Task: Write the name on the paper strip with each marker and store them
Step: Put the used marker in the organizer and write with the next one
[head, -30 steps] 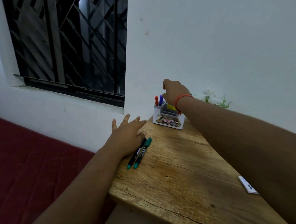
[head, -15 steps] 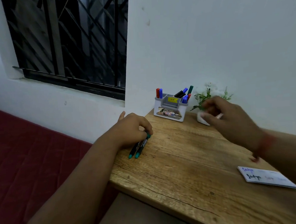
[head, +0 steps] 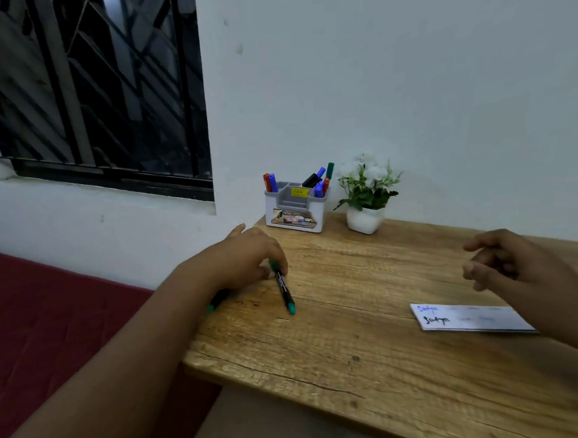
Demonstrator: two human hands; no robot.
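Observation:
My left hand point(head: 249, 254) pinches the top end of a green marker point(head: 284, 289), whose lower tip rests on the wooden table point(head: 354, 349). A second green marker point(head: 218, 299) lies near the table's left edge, partly hidden under my left wrist. My right hand point(head: 511, 264) hovers over the table's right side with fingers loosely apart and nothing in it. Just below it lies the white paper strip point(head: 467, 318) with a name written in blue and in black. A white and grey marker holder point(head: 295, 206) at the back holds several red, blue, black and green markers.
A small white pot with a flowering plant point(head: 366, 194) stands right of the holder against the white wall. A barred window is at the upper left. A red mattress point(head: 52, 331) lies beside the table's left edge.
My right hand has drawn back from the holder to the right, above the paper strip. My left hand closed on one green marker and swung it away from the other.

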